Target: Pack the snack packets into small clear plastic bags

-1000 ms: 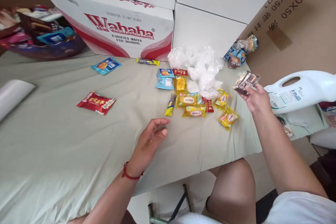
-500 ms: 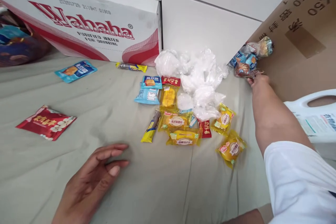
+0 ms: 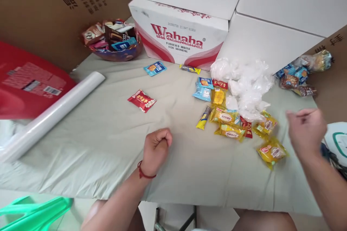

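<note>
Even, soft daylight; faint shadows on the worktop [image 3: 81,140]. Right hand [image 3: 306,131] motion-blurred; edges slightly wide-angle distorted.

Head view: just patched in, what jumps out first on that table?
The white Wahaha box with red lettering stands at the back of the cloth-covered table. In front of it, right of centre, a cluster of yellow snack packets lies beside crumpled clear plastic bags. Both hands are empty: the left hand rests fisted on the cloth, the right hand hovers blurred near the right edge.
</note>
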`<action>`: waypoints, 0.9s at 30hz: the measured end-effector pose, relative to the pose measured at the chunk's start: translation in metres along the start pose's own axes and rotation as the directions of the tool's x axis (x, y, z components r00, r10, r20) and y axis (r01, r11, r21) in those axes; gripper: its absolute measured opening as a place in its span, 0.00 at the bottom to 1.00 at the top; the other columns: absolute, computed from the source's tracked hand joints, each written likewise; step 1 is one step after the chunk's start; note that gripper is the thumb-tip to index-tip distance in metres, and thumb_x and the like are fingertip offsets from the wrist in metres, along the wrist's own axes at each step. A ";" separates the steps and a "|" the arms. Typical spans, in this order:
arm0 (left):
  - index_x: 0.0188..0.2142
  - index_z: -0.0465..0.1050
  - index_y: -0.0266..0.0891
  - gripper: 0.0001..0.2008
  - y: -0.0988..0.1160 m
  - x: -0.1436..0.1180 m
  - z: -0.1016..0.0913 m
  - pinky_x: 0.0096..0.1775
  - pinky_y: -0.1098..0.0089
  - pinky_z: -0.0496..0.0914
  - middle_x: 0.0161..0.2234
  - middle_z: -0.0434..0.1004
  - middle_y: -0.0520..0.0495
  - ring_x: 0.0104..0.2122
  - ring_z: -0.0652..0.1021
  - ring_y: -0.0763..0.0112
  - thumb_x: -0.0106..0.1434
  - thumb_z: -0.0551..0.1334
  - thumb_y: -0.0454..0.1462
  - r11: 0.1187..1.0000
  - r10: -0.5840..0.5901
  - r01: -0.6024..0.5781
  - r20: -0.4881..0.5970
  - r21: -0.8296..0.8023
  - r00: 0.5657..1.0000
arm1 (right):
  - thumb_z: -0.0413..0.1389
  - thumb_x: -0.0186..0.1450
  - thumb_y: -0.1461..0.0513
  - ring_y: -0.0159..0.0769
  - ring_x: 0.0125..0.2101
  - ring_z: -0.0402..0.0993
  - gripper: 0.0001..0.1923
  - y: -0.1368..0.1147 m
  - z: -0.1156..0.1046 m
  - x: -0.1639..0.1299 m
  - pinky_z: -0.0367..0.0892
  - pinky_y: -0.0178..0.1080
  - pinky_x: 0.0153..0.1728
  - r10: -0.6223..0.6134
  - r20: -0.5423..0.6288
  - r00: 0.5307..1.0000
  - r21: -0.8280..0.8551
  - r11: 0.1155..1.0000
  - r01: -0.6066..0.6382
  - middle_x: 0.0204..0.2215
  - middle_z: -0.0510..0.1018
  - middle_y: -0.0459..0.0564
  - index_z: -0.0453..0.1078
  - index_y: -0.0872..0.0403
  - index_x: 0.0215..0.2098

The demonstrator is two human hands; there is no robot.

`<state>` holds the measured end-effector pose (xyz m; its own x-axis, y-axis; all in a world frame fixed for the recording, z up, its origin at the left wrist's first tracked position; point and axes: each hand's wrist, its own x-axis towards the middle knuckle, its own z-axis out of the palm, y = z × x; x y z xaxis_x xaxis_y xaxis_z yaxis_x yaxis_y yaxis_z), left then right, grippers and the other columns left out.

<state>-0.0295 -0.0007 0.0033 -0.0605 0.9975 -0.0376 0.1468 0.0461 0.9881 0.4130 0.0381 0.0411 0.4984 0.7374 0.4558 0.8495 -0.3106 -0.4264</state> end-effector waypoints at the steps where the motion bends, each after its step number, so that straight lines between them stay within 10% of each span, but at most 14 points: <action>1: 0.15 0.60 0.40 0.06 0.000 0.005 -0.004 0.24 0.71 0.52 0.15 0.58 0.55 0.19 0.59 0.76 0.44 0.50 0.32 0.998 -0.036 0.032 -0.074 -0.051 0.997 | 0.56 0.67 0.44 0.49 0.28 0.75 0.16 -0.013 -0.006 -0.030 0.71 0.56 0.33 -0.089 0.055 0.995 0.033 0.996 0.087 0.30 0.77 0.59 0.71 0.45 0.40; 4: 0.16 0.63 0.41 0.04 0.000 0.019 -0.018 0.23 0.72 0.51 0.16 0.60 0.56 0.19 0.59 0.77 0.42 0.53 0.32 0.968 -0.130 0.071 -0.238 -0.241 0.962 | 0.51 0.70 0.47 0.46 0.31 0.75 0.14 -0.047 -0.009 -0.109 0.74 0.52 0.34 -0.346 0.282 0.895 0.163 0.937 0.310 0.34 0.78 0.54 0.71 0.45 0.40; 10: 0.18 0.67 0.40 0.04 0.002 0.030 -0.029 0.23 0.74 0.56 0.17 0.66 0.55 0.20 0.64 0.77 0.40 0.56 0.31 0.891 -0.268 0.153 -0.224 -0.427 0.937 | 0.50 0.71 0.52 0.50 0.48 0.75 0.26 -0.103 0.029 -0.161 0.75 0.54 0.46 -0.292 0.383 0.876 0.155 0.955 0.251 0.57 0.70 0.65 0.64 0.55 0.63; 14: 0.20 0.69 0.40 0.05 0.003 0.024 -0.029 0.25 0.75 0.59 0.20 0.68 0.55 0.22 0.67 0.77 0.41 0.57 0.31 0.885 -0.293 0.221 -0.122 -0.410 0.948 | 0.50 0.71 0.52 0.44 0.40 0.78 0.24 -0.124 0.029 -0.131 0.75 0.49 0.44 -0.311 0.477 0.822 0.217 0.948 0.233 0.55 0.74 0.61 0.68 0.53 0.62; 19: 0.21 0.70 0.39 0.04 0.005 0.021 -0.031 0.26 0.74 0.60 0.20 0.69 0.55 0.22 0.67 0.78 0.42 0.58 0.32 0.889 -0.292 0.235 -0.090 -0.393 0.952 | 0.59 0.64 0.54 0.45 0.38 0.79 0.36 -0.100 0.003 -0.073 0.74 0.52 0.47 -0.162 0.416 0.895 -0.102 0.970 0.222 0.65 0.66 0.63 0.60 0.52 0.69; 23: 0.20 0.69 0.39 0.04 0.011 0.021 -0.028 0.26 0.74 0.61 0.20 0.69 0.55 0.21 0.67 0.77 0.41 0.58 0.33 0.885 -0.293 0.256 -0.039 -0.389 0.955 | 0.67 0.55 0.60 0.56 0.49 0.78 0.59 -0.074 0.008 -0.026 0.75 0.53 0.46 -0.163 0.643 0.749 -0.273 0.864 0.422 0.76 0.34 0.63 0.40 0.47 0.76; 27: 0.21 0.70 0.39 0.04 0.012 0.019 -0.025 0.26 0.74 0.60 0.20 0.69 0.55 0.22 0.67 0.77 0.42 0.57 0.33 0.905 -0.270 0.261 0.019 -0.336 0.963 | 0.67 0.55 0.65 0.50 0.47 0.79 0.50 -0.070 0.033 0.025 0.72 0.50 0.51 -0.233 0.723 0.651 -0.126 0.881 0.455 0.73 0.49 0.60 0.54 0.44 0.72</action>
<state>-0.0539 0.0174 0.0178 -0.0793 0.9487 -0.3061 -0.2141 0.2837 0.9347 0.3599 0.0978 0.0562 0.0016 0.9857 -0.1688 0.9975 -0.0135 -0.0697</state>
